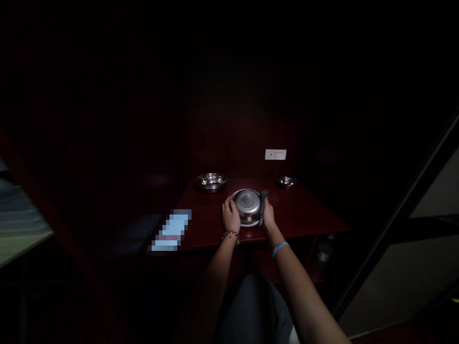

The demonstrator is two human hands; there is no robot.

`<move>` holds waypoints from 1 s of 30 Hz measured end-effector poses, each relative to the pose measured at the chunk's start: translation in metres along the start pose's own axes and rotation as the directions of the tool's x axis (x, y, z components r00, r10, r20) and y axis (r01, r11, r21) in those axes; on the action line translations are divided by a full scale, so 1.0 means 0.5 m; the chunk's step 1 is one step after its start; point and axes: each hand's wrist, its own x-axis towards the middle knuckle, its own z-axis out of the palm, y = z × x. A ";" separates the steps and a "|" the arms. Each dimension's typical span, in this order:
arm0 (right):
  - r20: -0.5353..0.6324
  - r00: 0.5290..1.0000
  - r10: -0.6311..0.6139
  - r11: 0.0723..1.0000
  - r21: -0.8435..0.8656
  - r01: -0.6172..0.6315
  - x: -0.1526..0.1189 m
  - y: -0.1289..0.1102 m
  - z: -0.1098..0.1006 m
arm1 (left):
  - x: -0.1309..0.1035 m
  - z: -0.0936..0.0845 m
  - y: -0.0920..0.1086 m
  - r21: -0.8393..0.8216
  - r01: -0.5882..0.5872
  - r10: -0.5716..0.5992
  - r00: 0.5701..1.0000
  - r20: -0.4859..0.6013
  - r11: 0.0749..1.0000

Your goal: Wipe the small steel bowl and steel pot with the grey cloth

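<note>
A metal bowl (pixel 248 203) is held upside down, base up, over the front part of a dark red table (pixel 208 229). My left hand (pixel 231 216), with a beaded bracelet at the wrist, grips its left side. On the right, my right hand (pixel 268 214) presses a dark grey cloth (pixel 263 205) against the bowl's rim. A light blue band circles the right wrist. Whether the bowl's lower rim touches the tabletop cannot be made out.
A wide metal bowl (pixel 211 181) stands at the table's back left, a smaller one (pixel 287 182) at the back right. A white socket panel (pixel 276 155) is on the wall. Below right, a bottle (pixel 323 253) stands on a lower shelf. A pixelated bright patch lies front left.
</note>
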 end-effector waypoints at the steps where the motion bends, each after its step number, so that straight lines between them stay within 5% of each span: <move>1: 0.001 1.000 0.000 1.000 -0.005 0.000 0.000 0.000 0.000 | 0.000 0.000 0.000 0.003 0.003 -0.003 1.000 0.001 1.000; 30: -0.001 1.000 0.020 1.000 0.014 -0.020 -0.002 -0.003 0.002 | 0.005 0.005 -0.008 -0.002 0.033 -0.033 0.999 -0.010 0.999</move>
